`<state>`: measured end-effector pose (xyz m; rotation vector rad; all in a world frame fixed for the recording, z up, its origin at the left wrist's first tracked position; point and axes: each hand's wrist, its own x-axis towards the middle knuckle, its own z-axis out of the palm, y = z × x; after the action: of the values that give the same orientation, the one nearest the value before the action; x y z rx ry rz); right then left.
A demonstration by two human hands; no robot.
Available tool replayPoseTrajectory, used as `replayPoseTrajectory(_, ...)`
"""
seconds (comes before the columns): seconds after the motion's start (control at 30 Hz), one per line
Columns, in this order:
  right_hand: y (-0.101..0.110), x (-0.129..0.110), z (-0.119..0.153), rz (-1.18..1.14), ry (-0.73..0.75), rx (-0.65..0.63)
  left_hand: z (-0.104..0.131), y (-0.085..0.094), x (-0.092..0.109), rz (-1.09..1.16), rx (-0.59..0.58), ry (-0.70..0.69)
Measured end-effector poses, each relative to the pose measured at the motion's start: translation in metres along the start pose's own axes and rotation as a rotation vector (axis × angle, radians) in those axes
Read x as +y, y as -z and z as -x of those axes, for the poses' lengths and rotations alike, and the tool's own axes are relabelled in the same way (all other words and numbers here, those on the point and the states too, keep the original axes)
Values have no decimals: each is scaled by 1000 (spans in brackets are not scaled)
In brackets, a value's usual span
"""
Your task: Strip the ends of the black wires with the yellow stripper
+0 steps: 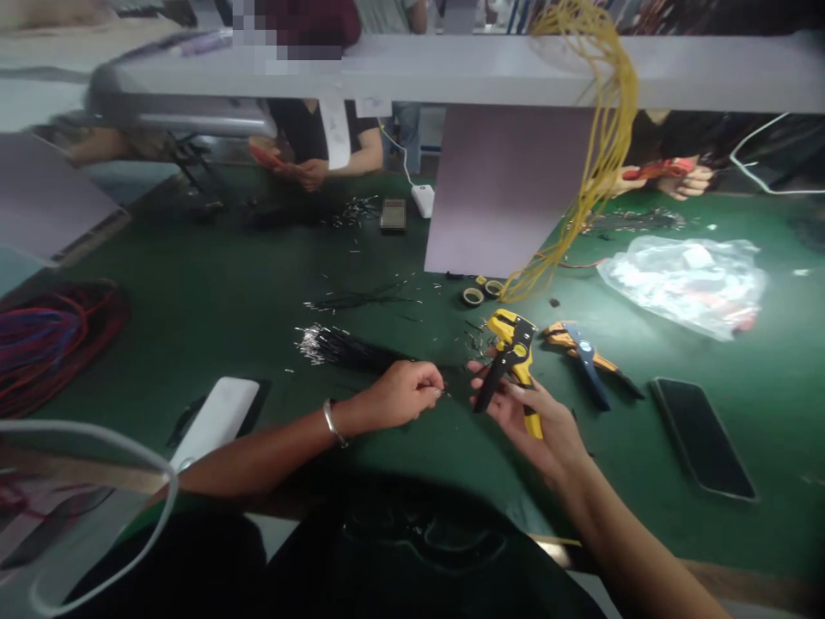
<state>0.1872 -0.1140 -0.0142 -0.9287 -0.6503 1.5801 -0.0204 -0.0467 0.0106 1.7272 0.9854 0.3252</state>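
Note:
My left hand (pixel 407 395) is closed in a pinch, with the small end of what looks like a black wire showing at the fingertips. Behind it a bundle of black wires (pixel 354 350) lies on the table, bright metal terminals at the left end. In my right hand (pixel 547 421) is a yellow and black wire stripper (pixel 516 351), its head pointing up and away from me. The fingers wrap loosely about its handles, and the tool is apart from my left hand. Beside it rests a second wire stripper, orange and blue (pixel 585 351).
A phone (pixel 704 437) lies at right, a plastic bag (pixel 689 279) behind it. Yellow wires (pixel 615 129) hang from the shelf (pixel 400 77) near two tape rolls (pixel 473 297). Red and blue wire coils (pixel 48 335) and a white power bank (pixel 216 417) sit left. Co-workers' hands (pixel 313 174) work opposite.

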Motion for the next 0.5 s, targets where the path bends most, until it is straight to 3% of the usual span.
replayPoseTrajectory(0.13, 4, -4, -3, -40, 15, -15, -2, -5, 1, 178, -86, 127)
replayPoseTrajectory(0.33, 6, -7, -6, -45, -14, -72, -9, -10, 6, 204, -150, 86)
replayPoseTrajectory(0.5, 6, -9, -7, -20, -18, -102, -17, -17, 4, 310, -113, 105)
